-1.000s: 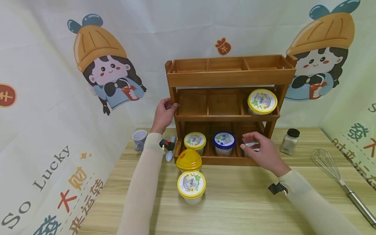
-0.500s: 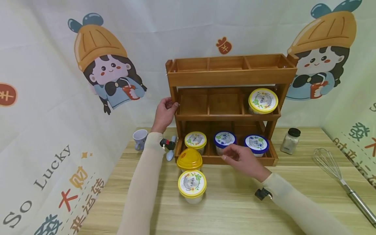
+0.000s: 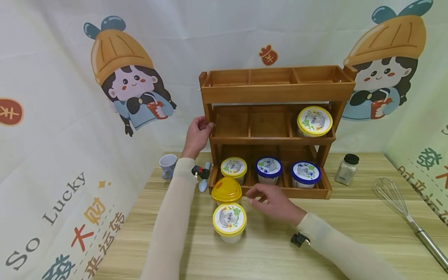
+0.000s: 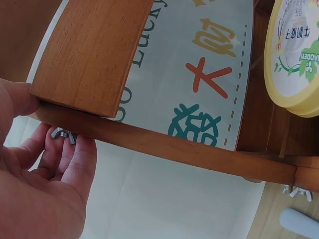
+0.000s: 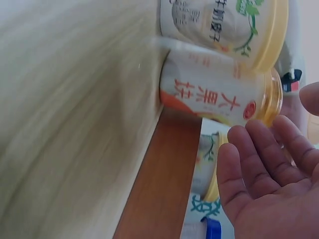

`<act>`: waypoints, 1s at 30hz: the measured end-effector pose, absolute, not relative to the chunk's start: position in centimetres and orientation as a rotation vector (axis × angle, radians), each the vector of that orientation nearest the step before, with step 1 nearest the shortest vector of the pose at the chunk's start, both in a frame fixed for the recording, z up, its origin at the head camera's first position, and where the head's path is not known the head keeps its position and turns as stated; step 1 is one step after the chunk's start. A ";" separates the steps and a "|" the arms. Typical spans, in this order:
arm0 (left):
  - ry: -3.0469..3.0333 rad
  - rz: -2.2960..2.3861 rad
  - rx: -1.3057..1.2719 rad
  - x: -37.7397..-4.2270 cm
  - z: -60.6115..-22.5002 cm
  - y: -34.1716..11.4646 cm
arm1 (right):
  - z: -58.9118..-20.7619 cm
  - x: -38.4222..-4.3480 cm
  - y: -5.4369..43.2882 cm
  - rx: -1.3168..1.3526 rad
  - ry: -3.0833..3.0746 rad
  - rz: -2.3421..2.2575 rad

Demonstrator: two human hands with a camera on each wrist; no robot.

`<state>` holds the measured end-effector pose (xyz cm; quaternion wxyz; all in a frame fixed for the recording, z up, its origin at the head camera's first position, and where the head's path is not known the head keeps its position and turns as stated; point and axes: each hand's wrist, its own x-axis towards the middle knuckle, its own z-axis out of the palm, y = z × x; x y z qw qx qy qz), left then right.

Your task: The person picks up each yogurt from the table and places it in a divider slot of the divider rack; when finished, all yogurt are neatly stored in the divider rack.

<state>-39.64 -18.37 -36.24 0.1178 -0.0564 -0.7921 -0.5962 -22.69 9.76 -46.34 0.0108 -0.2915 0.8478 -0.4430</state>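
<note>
My left hand point(image 3: 196, 137) holds the left side of a three-tier wooden shelf rack point(image 3: 276, 93). In the left wrist view its thumb and fingers lie on opposite sides of the side bar point(image 4: 144, 142), by a wing nut point(image 4: 64, 134). My right hand point(image 3: 274, 204), fingers loosely bent and holding nothing, is just right of a cup with a domed yellow lid point(image 3: 226, 189). In front of that cup stands a yellow-lidded tub point(image 3: 229, 219). In the right wrist view the right fingertips point(image 5: 256, 127) are close to the cup point(image 5: 214, 92); whether they touch is unclear.
The bottom tier bears a yellow-lidded tub point(image 3: 233, 167) and two blue-lidded tubs point(image 3: 268, 167). Another yellow-lidded tub point(image 3: 315, 121) sits in the middle tier. A mug point(image 3: 168, 165) and spoon point(image 3: 203, 184) lie left; a black-capped jar point(image 3: 346, 170) and whisk point(image 3: 407, 221) right.
My right hand has moved left and down from the right blue-lidded tub, past the middle one, to beside the domed yellow-lidded cup. The left hand stays on the rack.
</note>
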 end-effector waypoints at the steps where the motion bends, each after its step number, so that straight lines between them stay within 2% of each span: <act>1: -2.317 -1.746 -0.166 -39.6 -36.2 -18.4 | -46.4 -22.6 9.6 -0.910 2.635 -1.384; 30: -2.309 -1.743 -0.176 -39.8 -36.4 -18.3 | -48.1 -21.0 7.2 -1.060 2.370 -1.295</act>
